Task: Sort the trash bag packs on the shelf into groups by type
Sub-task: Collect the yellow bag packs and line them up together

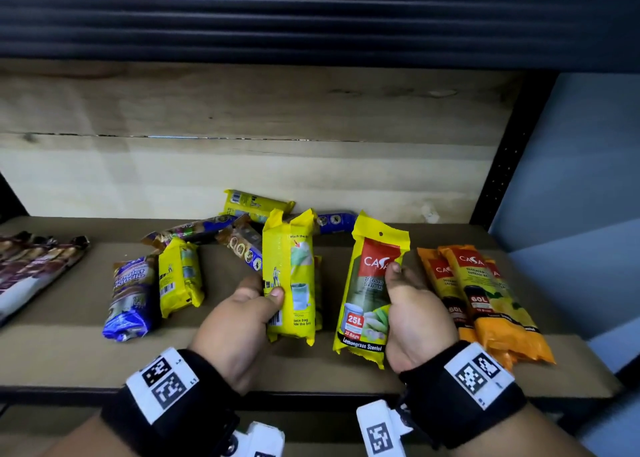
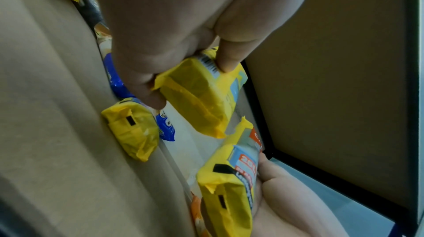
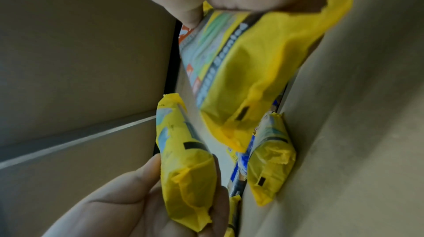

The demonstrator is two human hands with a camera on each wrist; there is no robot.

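My left hand (image 1: pixel 256 297) grips a yellow trash bag pack (image 1: pixel 289 276) back side up, lifted above the shelf; the same yellow pack (image 2: pixel 199 94) shows in the left wrist view. My right hand (image 1: pixel 408 300) grips a yellow 25L Casa pack (image 1: pixel 367 294) by its right edge, front side up; this 25L pack (image 3: pixel 247 70) fills the right wrist view. Another yellow pack (image 1: pixel 180 276) lies at the left, one more yellow pack (image 1: pixel 252 203) at the back. Orange 60L packs (image 1: pixel 485 300) lie at the right. Blue packs (image 1: pixel 131 297) lie left and behind.
The brown shelf board (image 1: pixel 69 352) has a black front rail. Dark brown packs (image 1: pixel 34 262) lie in a row at the far left. A black upright post (image 1: pixel 502 165) bounds the right side. The wooden back wall (image 1: pixel 242 165) stands behind the pile.
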